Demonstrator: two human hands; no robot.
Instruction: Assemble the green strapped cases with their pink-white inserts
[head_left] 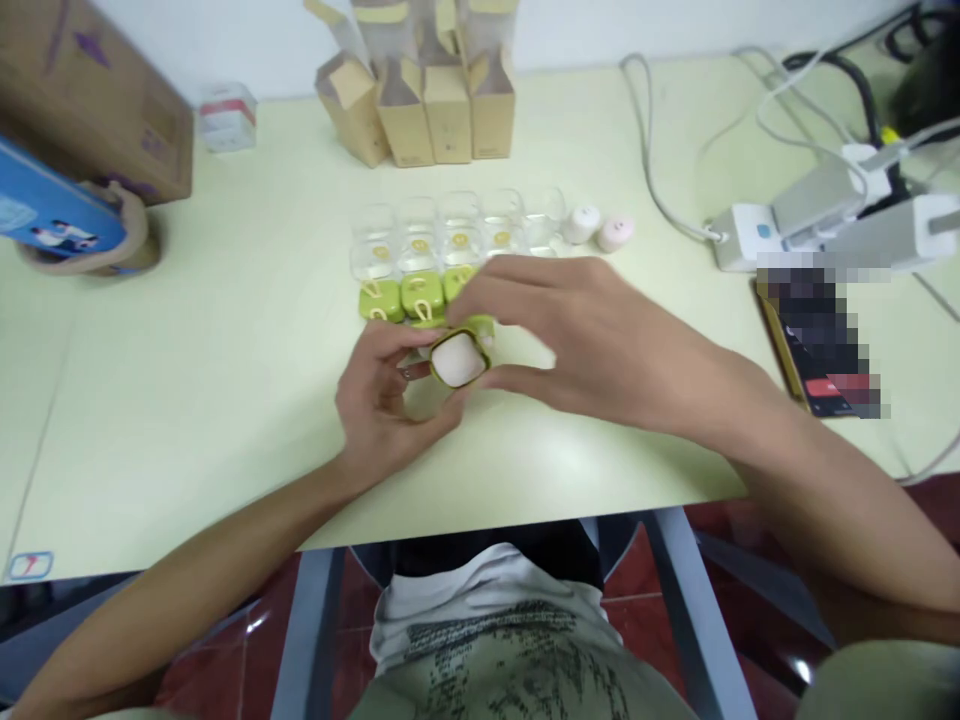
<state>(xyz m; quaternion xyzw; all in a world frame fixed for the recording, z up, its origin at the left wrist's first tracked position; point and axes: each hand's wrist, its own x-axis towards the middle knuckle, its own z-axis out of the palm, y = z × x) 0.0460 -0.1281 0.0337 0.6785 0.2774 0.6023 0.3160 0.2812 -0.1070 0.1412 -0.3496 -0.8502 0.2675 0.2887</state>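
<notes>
Above the table's front half, my left hand [382, 395] grips a small green case [436, 366] with rounded square sides. The white inside [459, 360] of the case faces up at me. My right hand [577, 330] comes in from the right, its thumb at the near edge of the case and its bent fingers over the far side. Just behind stands a row of green cases with pale loops, among them one green case [421, 293]. My right fingers hide part of that row.
Behind the green row are clear plastic boxes [459, 225] with yellow stickers, then a white round piece [581, 224] and a pink one [616, 233]. Open cardboard boxes [450, 115] stand at the wall. To the right lie a phone [817, 350], power strips [750, 235] and cables.
</notes>
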